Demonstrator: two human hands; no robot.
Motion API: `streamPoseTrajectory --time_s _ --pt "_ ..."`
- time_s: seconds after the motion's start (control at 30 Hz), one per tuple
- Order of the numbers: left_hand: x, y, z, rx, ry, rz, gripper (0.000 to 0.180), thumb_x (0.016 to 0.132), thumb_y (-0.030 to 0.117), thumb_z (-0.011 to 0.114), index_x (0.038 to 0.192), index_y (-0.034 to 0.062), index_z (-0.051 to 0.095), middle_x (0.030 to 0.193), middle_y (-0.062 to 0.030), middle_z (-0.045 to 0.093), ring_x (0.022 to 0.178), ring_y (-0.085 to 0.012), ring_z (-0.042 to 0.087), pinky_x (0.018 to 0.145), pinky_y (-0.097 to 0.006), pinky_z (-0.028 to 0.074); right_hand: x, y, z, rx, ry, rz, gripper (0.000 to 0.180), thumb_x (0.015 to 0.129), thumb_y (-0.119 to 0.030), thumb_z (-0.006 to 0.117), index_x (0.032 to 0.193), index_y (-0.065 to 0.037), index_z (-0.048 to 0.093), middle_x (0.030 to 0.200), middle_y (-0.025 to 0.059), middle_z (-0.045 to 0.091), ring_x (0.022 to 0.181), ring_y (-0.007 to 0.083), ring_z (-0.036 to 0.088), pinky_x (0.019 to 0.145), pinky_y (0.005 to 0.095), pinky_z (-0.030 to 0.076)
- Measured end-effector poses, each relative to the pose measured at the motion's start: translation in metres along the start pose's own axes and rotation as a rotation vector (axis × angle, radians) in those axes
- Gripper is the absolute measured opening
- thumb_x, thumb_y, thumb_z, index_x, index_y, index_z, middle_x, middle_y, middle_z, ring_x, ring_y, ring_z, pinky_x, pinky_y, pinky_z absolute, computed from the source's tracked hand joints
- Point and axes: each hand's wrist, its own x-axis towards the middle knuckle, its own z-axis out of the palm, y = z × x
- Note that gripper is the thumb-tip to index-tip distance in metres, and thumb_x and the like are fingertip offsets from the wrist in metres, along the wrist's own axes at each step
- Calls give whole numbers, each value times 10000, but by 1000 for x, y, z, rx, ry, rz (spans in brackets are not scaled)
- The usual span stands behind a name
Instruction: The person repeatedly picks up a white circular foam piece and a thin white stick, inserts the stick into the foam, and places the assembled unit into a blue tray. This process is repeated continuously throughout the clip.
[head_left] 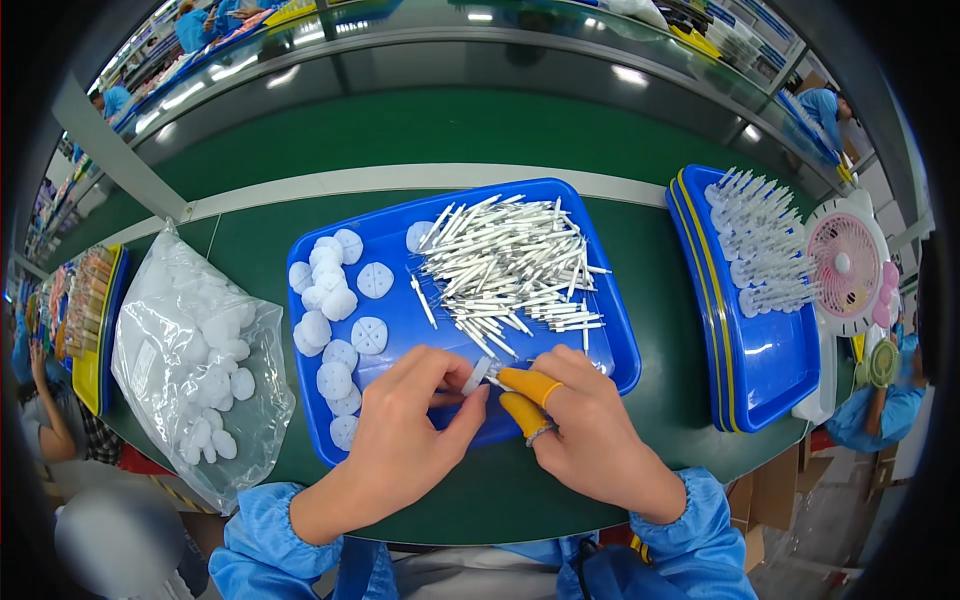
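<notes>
Over the near edge of a blue tray (627, 340), my two hands meet. My left hand (405, 425) pinches a small white plastic disc (476, 376), turned edge-on, between thumb and index finger. My right hand (585, 435) wears yellow finger cots (530, 385) on two fingers, which are closed on a thin white stick (494, 381) against the disc; most of the stick is hidden. In the tray's right part lies a heap of white sticks with thin metal ends (510, 255). Round white slotted discs (370, 335) lie loose along its left side.
Left of the tray, a clear plastic bag (190, 350) holds more white discs. Stacked blue and yellow trays (775, 375) stand right, with upright assembled pieces (760, 240) in the top one. Beside them is a pink and white fan (845, 260). A metal rail (400, 180) crosses behind.
</notes>
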Motion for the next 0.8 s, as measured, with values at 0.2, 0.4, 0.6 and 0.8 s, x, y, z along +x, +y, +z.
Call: streamPoseTrajectory --time_s 0.2,0.4,0.6,0.8 --pt "-3 -1 0 62 21 75 169 873 -48 760 1026 -31 689 925 -142 667 786 -253 745 678 -349 644 -4 -7 13 45 123 38 201 633 87 709 833 100 699 908 186 635 826 372 600 701 480 491" --pt "-9 -1 4 119 20 118 191 869 -24 755 1043 -17 676 907 -158 642 686 -296 711 573 -394 556 -5 -8 20 95 210 30 189 612 94 698 800 97 679 848 176 627 794 372 597 645 472 482" --pt "-9 -12 2 148 44 102 187 898 -14 742 1071 -19 672 956 -160 642 724 -310 709 589 -402 556 7 -15 12 154 101 189 221 715 98 694 928 66 742 867 166 647 830 375 602 763 458 500" --pt "6 6 -13 6 43 -31 116 954 -27 716 1067 -53 719 1036 -124 671 916 -240 746 790 -347 669 1 21 -22 -276 70 162 173 787 68 737 956 38 761 964 161 648 977 355 597 886 444 485"
